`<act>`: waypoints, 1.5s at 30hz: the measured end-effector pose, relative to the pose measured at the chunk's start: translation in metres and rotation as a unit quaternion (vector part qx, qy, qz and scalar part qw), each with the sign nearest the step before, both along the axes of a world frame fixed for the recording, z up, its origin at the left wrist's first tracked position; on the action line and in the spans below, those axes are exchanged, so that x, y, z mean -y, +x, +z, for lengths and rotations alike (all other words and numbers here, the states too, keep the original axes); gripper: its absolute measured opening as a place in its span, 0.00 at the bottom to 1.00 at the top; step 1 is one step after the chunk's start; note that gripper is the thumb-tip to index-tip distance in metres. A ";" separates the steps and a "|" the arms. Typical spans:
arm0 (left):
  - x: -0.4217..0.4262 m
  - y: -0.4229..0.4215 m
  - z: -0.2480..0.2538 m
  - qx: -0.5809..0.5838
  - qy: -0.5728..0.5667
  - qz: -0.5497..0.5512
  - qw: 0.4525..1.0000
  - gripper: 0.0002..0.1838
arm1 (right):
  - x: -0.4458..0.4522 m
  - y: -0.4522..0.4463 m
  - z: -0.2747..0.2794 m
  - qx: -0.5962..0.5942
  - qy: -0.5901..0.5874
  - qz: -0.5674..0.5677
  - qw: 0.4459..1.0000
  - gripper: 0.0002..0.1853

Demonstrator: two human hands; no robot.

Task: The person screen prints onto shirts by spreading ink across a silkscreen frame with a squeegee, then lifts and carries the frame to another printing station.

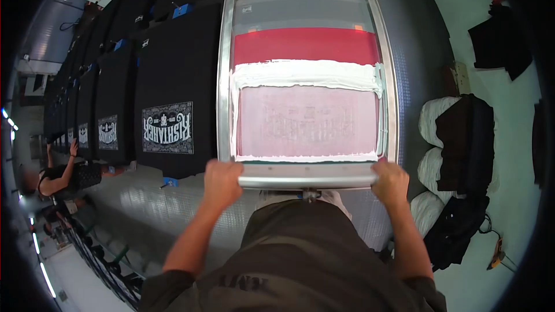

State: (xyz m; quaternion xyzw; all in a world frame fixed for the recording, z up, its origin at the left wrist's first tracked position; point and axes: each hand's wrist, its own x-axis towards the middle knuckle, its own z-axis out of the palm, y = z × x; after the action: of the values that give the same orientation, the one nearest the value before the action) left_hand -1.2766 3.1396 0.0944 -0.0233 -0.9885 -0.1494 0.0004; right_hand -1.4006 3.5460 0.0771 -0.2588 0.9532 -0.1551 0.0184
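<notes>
A metal-framed printing screen lies in front of me, its near edge close to my waist. Its mesh has a red band, a thick strip of white ink and a pinkish area with faint mirrored lettering. My left hand is closed round the near left corner of the frame. At the near right corner my right hand grips the frame in the same way. What lies under the screen is mostly hidden.
Black shirts with white print lie on a row of boards to the left. Another person stands at the far left with raised hands. On the right are dark garments over white bundles. Past them lies a yellow tool.
</notes>
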 end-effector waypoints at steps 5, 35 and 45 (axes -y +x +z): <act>-0.001 -0.017 -0.033 -0.102 -0.015 0.015 0.995 0.15 | 0.003 -0.014 -0.031 -0.091 -0.017 -0.024 0.995 0.10; -0.048 -0.274 0.015 0.058 -0.058 -0.030 0.996 0.14 | 0.096 0.107 -0.082 0.651 -0.349 -0.181 0.650 0.16; -0.088 -0.108 -0.026 -0.062 -0.045 -0.061 0.995 0.10 | 0.099 0.114 -0.065 0.541 -0.378 -0.195 0.725 0.15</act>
State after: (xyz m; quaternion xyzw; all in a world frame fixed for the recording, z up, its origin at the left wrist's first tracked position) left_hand -1.3848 3.2278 0.0687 -0.0929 -0.9891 -0.1027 0.0510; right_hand -1.2865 3.4468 0.0120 0.0755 0.6735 -0.6161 0.4013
